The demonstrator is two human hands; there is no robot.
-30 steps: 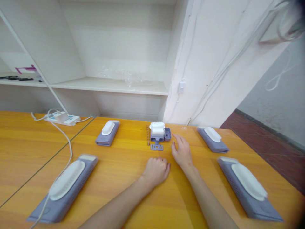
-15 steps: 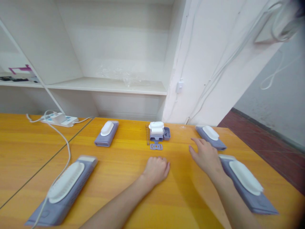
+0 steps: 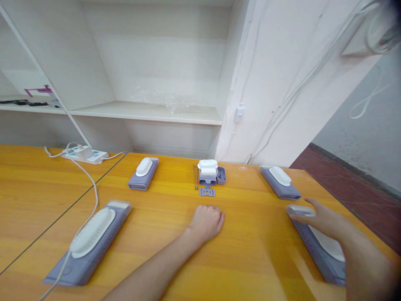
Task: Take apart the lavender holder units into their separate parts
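My left hand (image 3: 206,222) rests on the wooden table as a closed fist, with no object visible in it. My right hand (image 3: 326,219), thumb and fingers apart, hovers over the near right grey-purple case (image 3: 308,242) and hides part of it; contact cannot be made out. That case carries a long white oval piece (image 3: 327,246). Beyond my left fist lies a group of small parts: a flat slotted grey-purple plate (image 3: 207,192), a coiled spring (image 3: 196,176), white rounded pieces (image 3: 208,164) on a grey-purple block, and a small grey-purple cup (image 3: 221,175).
Similar cases with white ovals lie at far right (image 3: 280,182), far left (image 3: 144,173) and near left (image 3: 89,244). A white cable (image 3: 94,188) crosses the near left one from a power strip (image 3: 86,154). White shelving (image 3: 147,113) stands behind the table.
My right hand has moved right and nearer, from beside the far right case to over the near right one. My left fist stays put. The view has shifted slightly.
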